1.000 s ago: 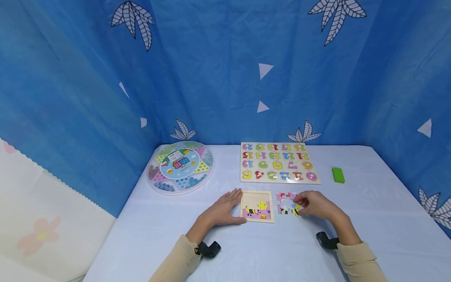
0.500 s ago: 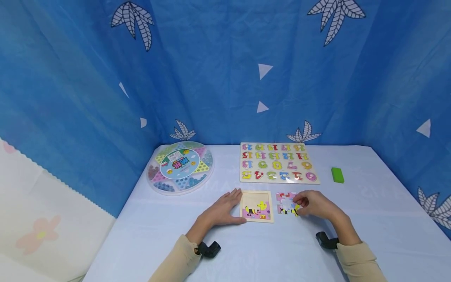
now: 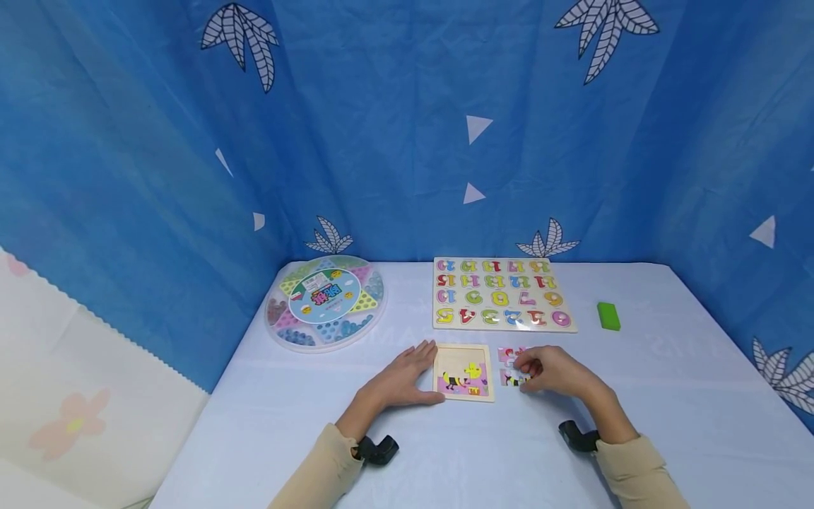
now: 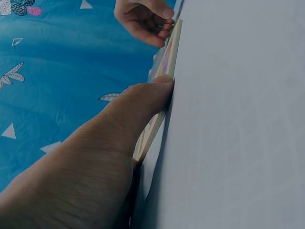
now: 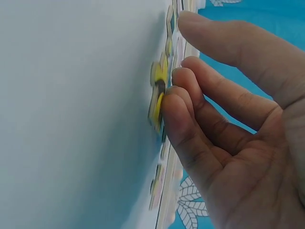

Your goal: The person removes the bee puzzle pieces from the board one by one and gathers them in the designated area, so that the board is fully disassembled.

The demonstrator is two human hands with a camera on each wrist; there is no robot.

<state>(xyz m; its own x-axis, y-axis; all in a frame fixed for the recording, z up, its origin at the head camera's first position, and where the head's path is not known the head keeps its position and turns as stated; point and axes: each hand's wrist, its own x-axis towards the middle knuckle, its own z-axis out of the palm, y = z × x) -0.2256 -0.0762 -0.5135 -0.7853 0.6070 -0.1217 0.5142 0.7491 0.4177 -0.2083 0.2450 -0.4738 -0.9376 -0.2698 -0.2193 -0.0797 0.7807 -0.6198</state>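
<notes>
My left hand rests beside a small square wooden puzzle frame, fingertips at its left edge. Its straight thumb touches the near edge of the frame in the left wrist view. A partial pink and yellow picture fills the lower part of the frame. Right of it lie several loose jigsaw pieces. My right hand is low over these, covering some in the head view. In the right wrist view a yellow jigsaw piece is right by the fingertips, while the thumb stays apart from the bent fingers.
A wooden number puzzle board lies behind the frame. At the back left is a round marble game board, and a green block sits at the right. A blue curtain encloses the white table.
My right hand has shifted a little to the left over the loose pieces, and the yellow piece seen by its fingers is now hidden in the head view. My left hand stays put.
</notes>
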